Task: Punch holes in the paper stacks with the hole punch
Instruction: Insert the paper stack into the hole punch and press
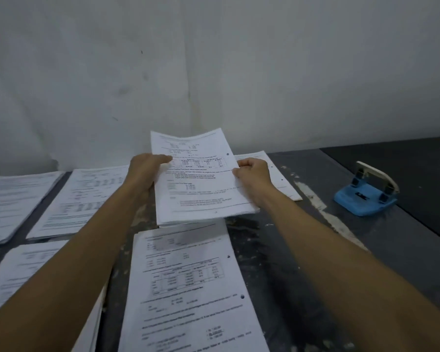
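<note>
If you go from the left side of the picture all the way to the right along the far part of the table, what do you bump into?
Far-left paper stack → second paper stack → left hand → held paper stack → right hand → blue hole punch.

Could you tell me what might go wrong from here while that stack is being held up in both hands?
The held stack is gripped only at its side edges by the left hand and right hand, and its top sags, so sheets could slip out of alignment. It hangs over other papers, so setting it down carelessly could mix it with the near stack. It already shows a hole near the right edge, so punching it again with the hole punch is possible.
</note>
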A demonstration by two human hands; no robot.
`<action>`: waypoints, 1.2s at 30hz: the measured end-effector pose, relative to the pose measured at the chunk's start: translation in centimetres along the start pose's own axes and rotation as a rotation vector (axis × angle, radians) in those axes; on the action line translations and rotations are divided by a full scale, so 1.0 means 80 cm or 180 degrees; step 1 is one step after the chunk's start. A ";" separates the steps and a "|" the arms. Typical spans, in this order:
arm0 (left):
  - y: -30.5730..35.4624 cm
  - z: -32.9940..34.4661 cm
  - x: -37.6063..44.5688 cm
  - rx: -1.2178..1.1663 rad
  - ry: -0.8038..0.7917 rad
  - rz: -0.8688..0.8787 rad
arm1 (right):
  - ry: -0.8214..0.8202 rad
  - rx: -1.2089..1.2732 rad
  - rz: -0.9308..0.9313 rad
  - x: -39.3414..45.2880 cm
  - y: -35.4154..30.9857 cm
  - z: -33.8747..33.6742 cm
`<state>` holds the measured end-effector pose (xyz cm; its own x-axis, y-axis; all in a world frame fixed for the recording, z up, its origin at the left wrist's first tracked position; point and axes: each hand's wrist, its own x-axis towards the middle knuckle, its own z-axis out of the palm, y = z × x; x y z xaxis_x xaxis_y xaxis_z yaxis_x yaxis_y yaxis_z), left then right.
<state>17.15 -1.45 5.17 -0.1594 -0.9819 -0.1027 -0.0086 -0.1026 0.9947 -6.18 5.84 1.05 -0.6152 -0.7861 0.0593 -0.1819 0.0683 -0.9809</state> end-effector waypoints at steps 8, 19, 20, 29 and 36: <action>-0.036 -0.044 0.041 0.0992 0.0446 0.0278 | 0.0036 -0.0565 -0.0059 0.018 0.002 0.074; -0.091 -0.052 0.097 0.1900 0.0381 0.0692 | -0.0015 -0.1943 -0.0203 0.043 0.031 0.122; -0.096 -0.052 0.100 0.1959 0.0385 0.0735 | 0.0004 -0.2029 -0.0201 0.044 0.035 0.124; -0.117 -0.056 0.122 0.2529 0.0386 0.1016 | 0.0004 -0.2268 -0.0358 0.057 0.053 0.138; -0.116 -0.063 0.115 0.3106 0.0477 0.1110 | -0.0036 -0.2630 -0.0697 0.039 0.041 0.146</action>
<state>20.73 -10.36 -5.02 -0.1827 -0.9489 0.2575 -0.7892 0.2977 0.5371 0.26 -3.59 -4.11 -0.4941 -0.8396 0.2258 -0.7995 0.3367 -0.4975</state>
